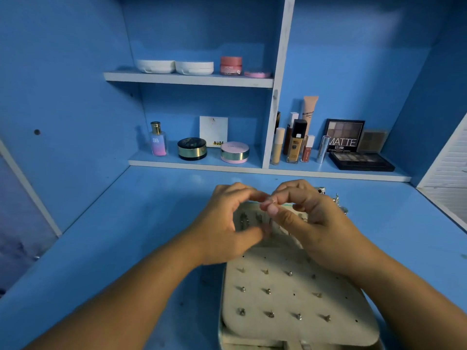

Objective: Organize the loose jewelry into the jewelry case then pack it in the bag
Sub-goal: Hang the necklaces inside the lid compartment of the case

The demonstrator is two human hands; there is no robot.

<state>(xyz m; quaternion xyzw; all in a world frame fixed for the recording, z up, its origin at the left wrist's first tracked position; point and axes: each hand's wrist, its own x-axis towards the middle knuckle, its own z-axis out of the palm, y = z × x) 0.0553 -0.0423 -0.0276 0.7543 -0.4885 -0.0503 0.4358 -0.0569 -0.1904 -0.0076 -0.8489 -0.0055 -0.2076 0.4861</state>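
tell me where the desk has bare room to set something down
Bare desk lies left of the jewelry case, out to the side wall, and between the left hand and the lower shelf. Crowded: the case itself, and loose jewelry beside the right hand, which pinches a small piece.

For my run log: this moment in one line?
step: loading case | right hand pinches small piece, left hand touches it | above case | studs seated

Dim, blue-tinted light; hands [273,218] motion-blurred, wide-angle bowing at the edges, faint sheen on the worktop [126,236].
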